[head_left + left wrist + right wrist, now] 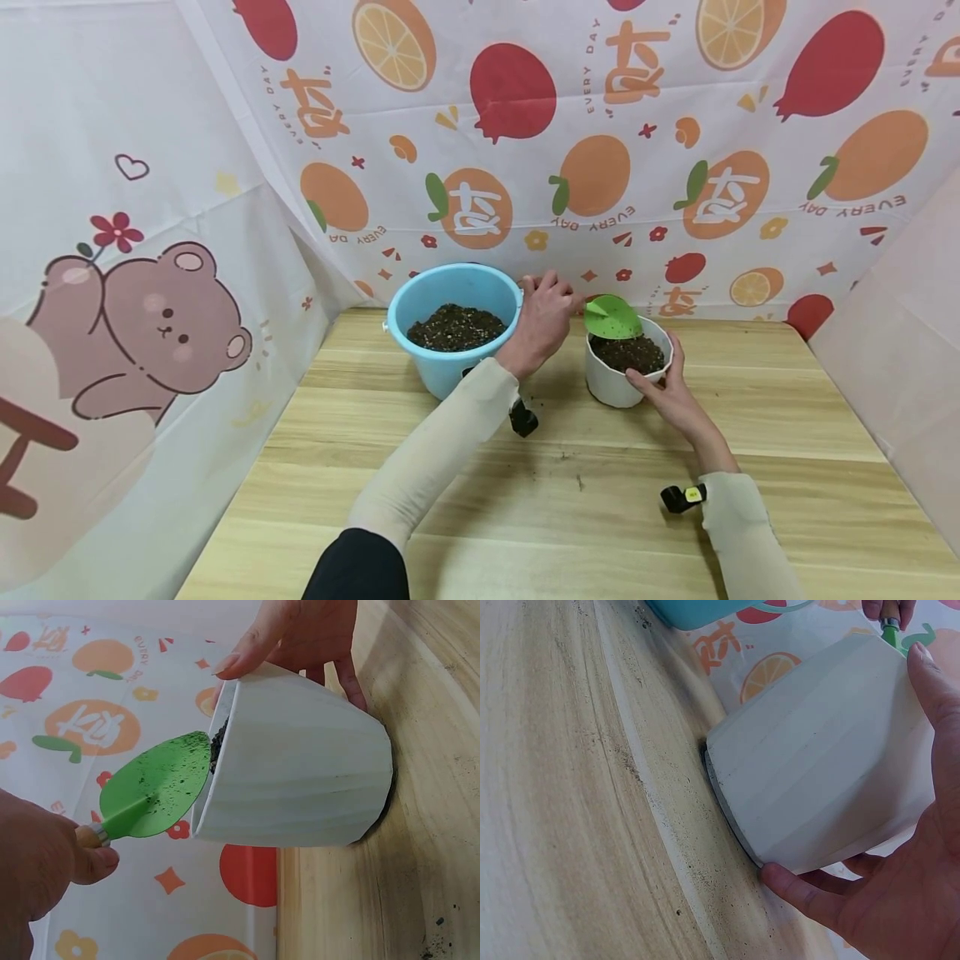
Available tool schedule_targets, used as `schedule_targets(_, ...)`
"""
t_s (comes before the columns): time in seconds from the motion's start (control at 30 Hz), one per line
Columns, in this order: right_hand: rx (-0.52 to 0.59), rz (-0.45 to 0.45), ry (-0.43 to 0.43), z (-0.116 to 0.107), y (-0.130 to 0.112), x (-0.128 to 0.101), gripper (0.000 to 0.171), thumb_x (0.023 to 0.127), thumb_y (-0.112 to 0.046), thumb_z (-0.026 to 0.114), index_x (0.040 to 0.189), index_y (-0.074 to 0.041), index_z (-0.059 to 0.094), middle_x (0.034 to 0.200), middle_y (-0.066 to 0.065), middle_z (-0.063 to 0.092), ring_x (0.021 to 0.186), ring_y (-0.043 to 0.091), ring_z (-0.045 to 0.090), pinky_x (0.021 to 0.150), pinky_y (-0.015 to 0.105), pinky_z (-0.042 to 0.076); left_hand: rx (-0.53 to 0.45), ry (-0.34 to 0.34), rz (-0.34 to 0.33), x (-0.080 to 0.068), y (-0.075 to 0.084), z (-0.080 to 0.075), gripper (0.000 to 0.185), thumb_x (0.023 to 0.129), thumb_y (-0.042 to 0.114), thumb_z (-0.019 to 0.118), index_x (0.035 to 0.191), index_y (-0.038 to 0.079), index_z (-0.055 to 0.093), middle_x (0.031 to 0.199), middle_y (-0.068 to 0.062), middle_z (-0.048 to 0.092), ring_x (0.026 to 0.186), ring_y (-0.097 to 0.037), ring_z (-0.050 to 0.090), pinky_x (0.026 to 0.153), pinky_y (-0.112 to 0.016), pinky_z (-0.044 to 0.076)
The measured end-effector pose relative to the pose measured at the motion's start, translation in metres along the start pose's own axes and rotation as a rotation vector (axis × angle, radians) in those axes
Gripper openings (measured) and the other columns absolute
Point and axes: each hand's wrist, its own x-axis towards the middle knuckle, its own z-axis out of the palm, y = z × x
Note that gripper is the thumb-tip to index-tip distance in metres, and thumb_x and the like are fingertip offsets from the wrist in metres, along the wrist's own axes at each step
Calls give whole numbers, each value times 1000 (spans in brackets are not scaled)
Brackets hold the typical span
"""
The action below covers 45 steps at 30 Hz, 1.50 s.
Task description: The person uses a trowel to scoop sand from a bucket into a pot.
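Left hand (545, 321) clenched round the wooden handle of a green trowel (612, 317), grip up near the blade, so that the blade lies tipped over the rim of the white pot (619, 385). Blade dusted with dark crumbs in the left wrist view, nothing heaped on it; edge touching or just short of the pot's rim, hard to say which. Held low and close, probably to keep soil from spilling past the rim.

Right hand (670, 392) grasping the white pot from the near side, thumb hooked over the rim and fingers (810, 896) wrapped along the ribbed wall down towards the base. A steadying hold, by the look of it, keeping the pot from sliding or tipping under the trowel. Pot upright on the wooden surface (525, 517), filled with dark soil (628, 353) close to the top.

Blue bucket (454, 333) just beside the left hand, near the pot yet not touching it, holding more of the same soil well below its rim. Placed within easy reach of the trowel hand, apparently as the supply.

A few dark crumbs scattered on the surface in front of the pot. Fruit-printed cloth (637, 167) hung behind, bear-printed cloth (135, 333) on the left.
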Motion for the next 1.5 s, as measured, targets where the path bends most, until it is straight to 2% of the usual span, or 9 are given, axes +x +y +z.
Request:
schedule_targets(0.23,-11,-8,3,-1,-1,2,99,100,-29,63,155,-45,-17,169,11,-4,158,39,0,123,66,12,30,-15,-12,0,1,0,40,98,2,53,110,29,80,99,4,76,96,-18,56,85,-43,27)
schedule_targets(0.5,-10,0,5,-1,0,4,98,100,-30,63,155,-45,-16,169,10,-4,158,39,0,122,66,14,-3,-9,-2,-3,1,2,31,102,22,51,110,29,80,96,2,75,94,-19,55,88,-43,30)
schedule_targets(0.8,-8,7,3,-1,2,4,99,100,-30,63,155,-45,-17,169,10,-4,158,39,1,122,67,15,8,-16,5,-8,6,3,34,103,13,52,108,32,80,91,5,72,88,-17,51,83,-40,27)
schedule_targets(1.1,-2,-2,-4,-1,2,3,96,100,-30,63,154,-48,-15,168,9,-5,157,39,1,121,68,15,27,-58,4,-12,13,7,41,102,7,50,110,34,79,90,6,72,89,-16,52,80,-39,27)
schedule_targets(1.3,-5,7,2,-1,2,3,97,100,-31,63,154,-48,-16,168,10,-5,157,39,1,121,69,14,12,-65,11,-15,16,9,38,102,8,52,110,33,79,93,5,74,91,-17,53,81,-40,25)
schedule_targets(1.5,3,-12,4,-2,3,3,94,100,-30,63,154,-49,-12,167,9,-2,156,38,3,121,68,15,32,-66,12,-16,20,10,30,101,16,55,108,33,79,95,6,75,90,-16,52,82,-40,26)
